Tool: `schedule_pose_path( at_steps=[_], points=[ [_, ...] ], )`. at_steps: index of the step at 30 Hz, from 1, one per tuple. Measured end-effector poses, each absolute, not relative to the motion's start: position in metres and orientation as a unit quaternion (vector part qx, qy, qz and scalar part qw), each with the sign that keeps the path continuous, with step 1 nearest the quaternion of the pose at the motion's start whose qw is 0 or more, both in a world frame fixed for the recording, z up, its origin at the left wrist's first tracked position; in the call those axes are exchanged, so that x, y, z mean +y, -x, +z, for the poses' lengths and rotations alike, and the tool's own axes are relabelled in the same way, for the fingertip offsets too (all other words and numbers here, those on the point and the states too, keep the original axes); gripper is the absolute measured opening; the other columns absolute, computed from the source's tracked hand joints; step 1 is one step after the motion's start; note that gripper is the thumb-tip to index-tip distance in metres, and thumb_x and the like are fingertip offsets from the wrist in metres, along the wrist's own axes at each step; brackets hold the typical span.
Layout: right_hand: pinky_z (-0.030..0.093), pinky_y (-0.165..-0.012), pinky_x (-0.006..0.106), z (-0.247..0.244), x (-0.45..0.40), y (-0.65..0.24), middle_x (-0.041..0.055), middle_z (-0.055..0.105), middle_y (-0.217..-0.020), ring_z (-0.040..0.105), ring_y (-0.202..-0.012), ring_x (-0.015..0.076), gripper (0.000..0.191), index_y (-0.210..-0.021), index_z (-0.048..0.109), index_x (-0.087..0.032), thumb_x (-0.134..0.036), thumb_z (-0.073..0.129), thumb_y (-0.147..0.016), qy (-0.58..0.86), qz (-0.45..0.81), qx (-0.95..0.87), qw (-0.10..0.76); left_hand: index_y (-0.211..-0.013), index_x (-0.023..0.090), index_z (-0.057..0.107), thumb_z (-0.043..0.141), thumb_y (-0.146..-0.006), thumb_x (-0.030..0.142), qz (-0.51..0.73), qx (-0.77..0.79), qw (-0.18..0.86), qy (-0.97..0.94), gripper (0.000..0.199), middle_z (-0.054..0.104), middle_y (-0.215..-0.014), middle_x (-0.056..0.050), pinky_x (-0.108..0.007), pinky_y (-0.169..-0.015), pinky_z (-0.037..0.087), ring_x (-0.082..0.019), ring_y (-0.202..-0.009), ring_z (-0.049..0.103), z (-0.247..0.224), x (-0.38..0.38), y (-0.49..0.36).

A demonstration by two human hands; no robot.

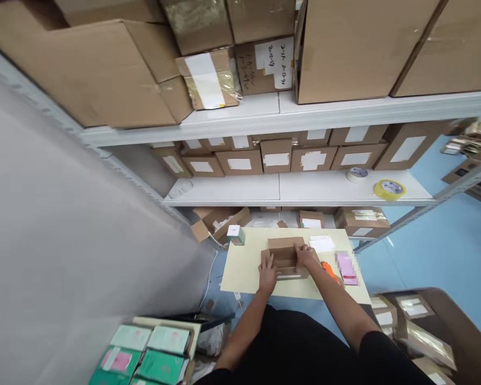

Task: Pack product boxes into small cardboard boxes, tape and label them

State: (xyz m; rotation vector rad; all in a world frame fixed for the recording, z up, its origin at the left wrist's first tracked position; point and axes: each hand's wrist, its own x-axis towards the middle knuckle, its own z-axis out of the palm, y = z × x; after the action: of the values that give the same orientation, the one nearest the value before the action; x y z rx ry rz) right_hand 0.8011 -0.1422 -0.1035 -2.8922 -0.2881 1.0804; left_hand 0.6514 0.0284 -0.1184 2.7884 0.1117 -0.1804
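Observation:
A small brown cardboard box (285, 243) stands on the pale yellow table with its top flaps spread. Its inside looks bare. My left hand (268, 275) is at the box's near left corner, fingers bent over the edge. Over the right side, my right hand (305, 255) grips the wall, its fingertips reaching inward. White paper sheets (321, 244) lie just beyond the right hand. An orange object (329, 271), partly hidden by my right forearm, and a pink packet (347, 268) are to the right. At the table's far left corner is a small green and white box (236, 235).
Behind the table (240, 275), a shelf holds several labelled cartons (239, 162) and tape rolls (389, 189). Large cartons (344, 53) fill the upper shelf. Green boxes (160, 365) sit at lower left; a bin (444, 305) of taped parcels stands at lower right. A wall (64, 214) borders the left.

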Motion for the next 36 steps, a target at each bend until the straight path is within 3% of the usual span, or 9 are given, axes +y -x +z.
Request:
schedule_pose_path(
  at_steps=[4,10,12,17,20,23,25,31,36],
  points=[
    [0.034,-0.115,0.054,-0.108,-0.159,-0.764,0.0234,0.006,-0.171,0.021,-0.154,0.0498,0.153,-0.167,0.011,-0.029,-0.046,0.095,-0.039,0.913,0.361,-0.182,0.058,-0.095,0.021,0.075,0.071,-0.091,0.024,-0.003,0.097,0.172,-0.98,0.007,0.039,-0.166,-0.006,-0.068,-0.116,0.034,-0.042,-0.155,0.026,-0.109,0.009,-0.588],
    [0.029,-0.118,0.051,-0.106,-0.145,-0.689,0.024,0.008,-0.172,0.023,-0.155,0.0452,0.131,-0.167,0.012,-0.024,-0.064,0.082,-0.064,0.89,0.299,-0.322,0.122,-0.09,0.022,0.075,0.076,-0.087,0.023,0.046,0.195,0.168,-0.965,0.004,0.046,-0.162,-0.004,-0.071,-0.117,0.032,-0.043,-0.154,0.028,-0.086,0.005,-0.473],
    [0.032,-0.116,0.052,-0.097,-0.13,-0.667,0.0227,0.008,-0.172,0.024,-0.156,0.0445,0.117,-0.167,0.014,-0.025,-0.062,0.076,-0.074,0.881,0.281,-0.358,0.13,-0.088,0.022,0.074,0.077,-0.086,0.023,0.076,0.225,0.159,-0.958,0.004,0.048,-0.16,-0.004,-0.071,-0.116,0.034,-0.042,-0.153,0.03,-0.081,0.002,-0.437],
    [0.037,-0.112,0.056,-0.063,-0.087,-0.61,0.0168,0.009,-0.174,0.019,-0.157,0.0448,0.094,-0.166,0.019,-0.032,-0.033,0.069,-0.086,0.885,0.144,-0.427,0.12,-0.088,0.022,0.073,0.078,-0.086,0.023,0.183,0.271,0.116,-0.938,0.006,0.055,-0.155,-0.005,-0.069,-0.116,0.037,-0.041,-0.155,0.026,-0.076,-0.013,-0.365],
    [0.033,-0.115,0.06,-0.043,-0.058,-0.573,0.0138,0.018,-0.173,0.022,-0.156,0.0431,0.07,-0.161,0.037,-0.031,-0.029,0.059,-0.094,0.881,0.065,-0.453,0.119,-0.086,0.022,0.071,0.077,-0.088,0.026,0.223,0.282,0.096,-0.928,0.007,0.055,-0.155,-0.004,-0.068,-0.116,0.037,-0.039,-0.156,0.023,-0.07,-0.015,-0.323],
    [0.028,-0.119,0.058,-0.025,-0.024,-0.528,0.0115,0.039,-0.166,0.027,-0.155,0.0388,0.054,-0.151,0.053,-0.028,-0.03,0.055,-0.097,0.84,0.053,-0.529,0.109,-0.086,0.022,0.07,0.076,-0.089,0.027,0.243,0.32,0.075,-0.913,0.008,0.053,-0.157,-0.005,-0.068,-0.117,0.035,-0.039,-0.158,0.02,-0.061,-0.012,-0.267],
    [0.031,-0.119,0.051,-0.014,0.001,-0.489,0.0114,0.052,-0.157,0.035,-0.151,0.0348,0.05,-0.147,0.057,-0.026,-0.032,0.057,-0.097,0.795,0.076,-0.595,0.095,-0.085,0.022,0.07,0.074,-0.089,0.026,0.252,0.356,0.061,-0.898,0.007,0.053,-0.157,-0.004,-0.068,-0.117,0.036,-0.038,-0.158,0.02,-0.054,-0.011,-0.22],
    [0.041,-0.105,0.036,0.012,0.061,-0.334,0.0132,0.069,-0.136,0.062,-0.127,0.0273,0.032,-0.128,0.069,-0.026,-0.038,0.056,-0.102,0.666,0.126,-0.735,0.023,-0.081,0.022,0.07,0.071,-0.091,0.028,0.277,0.467,0.04,-0.839,0.012,0.056,-0.154,-0.005,-0.068,-0.115,0.038,-0.041,-0.155,0.027,-0.046,-0.023,-0.07],
    [0.044,-0.092,0.033,0.01,0.087,-0.216,0.0171,0.077,-0.115,0.071,-0.107,0.0279,0.035,-0.113,0.073,-0.02,-0.042,0.046,-0.107,0.621,0.145,-0.769,-0.043,-0.082,0.022,0.071,0.069,-0.092,0.026,0.276,0.528,0.049,-0.802,0.012,0.059,-0.151,-0.005,-0.064,-0.116,0.038,-0.04,-0.155,0.027,-0.045,-0.029,0.033]
  ],
)
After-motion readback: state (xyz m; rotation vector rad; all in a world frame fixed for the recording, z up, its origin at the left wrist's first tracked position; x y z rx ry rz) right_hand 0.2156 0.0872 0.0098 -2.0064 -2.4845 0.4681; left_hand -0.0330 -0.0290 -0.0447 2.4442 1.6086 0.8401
